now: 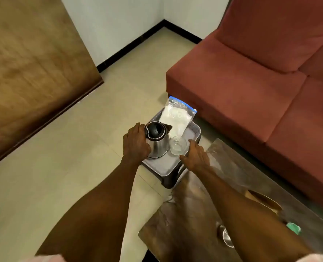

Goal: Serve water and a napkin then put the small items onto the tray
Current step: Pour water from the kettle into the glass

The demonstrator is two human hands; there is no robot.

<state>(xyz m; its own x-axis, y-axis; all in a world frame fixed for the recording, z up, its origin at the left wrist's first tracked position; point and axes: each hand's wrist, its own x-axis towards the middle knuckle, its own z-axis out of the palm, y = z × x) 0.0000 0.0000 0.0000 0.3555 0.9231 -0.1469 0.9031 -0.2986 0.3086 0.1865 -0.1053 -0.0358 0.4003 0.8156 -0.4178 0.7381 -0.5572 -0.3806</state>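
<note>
Tray [157,166] held at both edges: left hand [136,143] beside kettle [156,139], right hand [195,155] near glass [177,145]; finger curl hidden, grip undeterminable.

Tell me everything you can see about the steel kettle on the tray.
The shiny steel kettle with a black lid stands upright on the grey plastic tray, at its left side. Its body looks like polished metal, widening toward the base; the round black lid is closed, and a dark pointed spout faces right, toward the white napkin pack. A clear drinking glass stands right beside it. The left hand rests against its left side, about where a handle would be; the handle itself is hidden.
</note>
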